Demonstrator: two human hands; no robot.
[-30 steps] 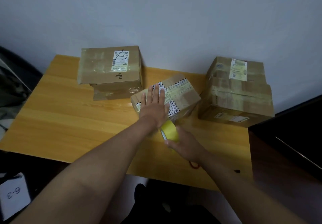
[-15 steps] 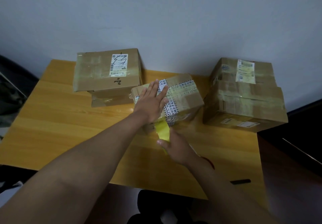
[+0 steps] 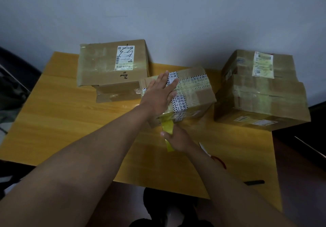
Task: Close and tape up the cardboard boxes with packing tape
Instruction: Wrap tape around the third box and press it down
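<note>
One small brown cardboard box with striped printed tape sits mid-table between two taped stacks. Your left hand lies flat on its lid, fingers straight. Your right hand grips the yellow packing tape roll at the near face. Box looks light and likely to slide; keep pressing the lid. Tape film is thin and will wrinkle; hold the roll by its rim.
</note>
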